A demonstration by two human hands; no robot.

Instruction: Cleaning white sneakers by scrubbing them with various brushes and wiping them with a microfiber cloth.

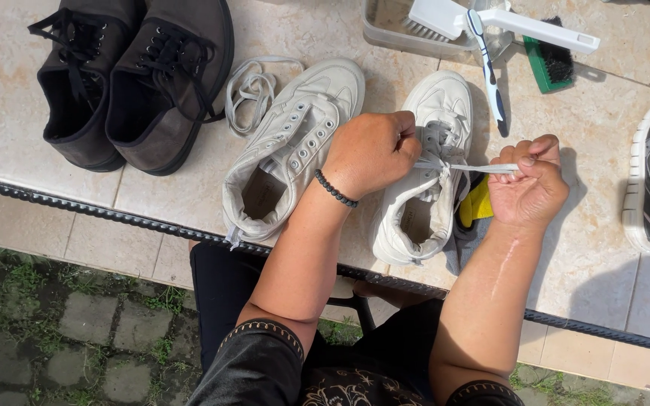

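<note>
A white lace (pixel 469 168) runs taut across the right-hand white sneaker (pixel 424 173), which lies on the pale tiled ledge (pixel 9 68) just beside a second, unlaced white sneaker (pixel 293 146). The left hand (pixel 370 154) sits curled over the shoe's eyelets, wrist bent and wearing a dark bead bracelet, fingers pinched together on the lace, while the right hand (pixel 528 184) is fisted to the side with thumb and fingers clamped on the lace's free end. Further out lie a loose lace (pixel 253 86), two dark shoes (pixel 133 75), brushes (pixel 502 30), and a yellow cloth (pixel 477 207).
</note>
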